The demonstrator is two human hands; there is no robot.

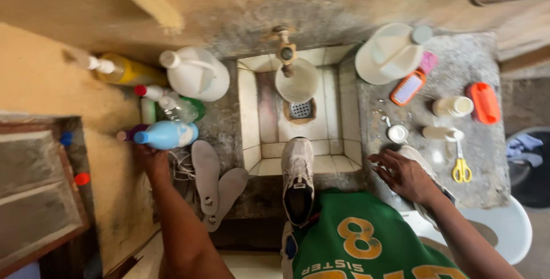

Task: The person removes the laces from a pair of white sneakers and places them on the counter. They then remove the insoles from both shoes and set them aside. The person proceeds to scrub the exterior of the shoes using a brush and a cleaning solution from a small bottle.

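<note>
Our left hand (152, 158) closes on the blue bottle (166, 134) lying among crowded bottles; tugging it could topple them. Our right hand (404, 175) rests open on a shoe (421, 167) beside scissors (461, 167); the other shoe (298, 179) could slip off the sink (249, 113) edge.

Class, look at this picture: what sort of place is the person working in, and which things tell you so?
Probably a home washing area: a small tiled sink with a tap, detergent bottles beside it, and a scrubbing brush on the concrete counter.
</note>
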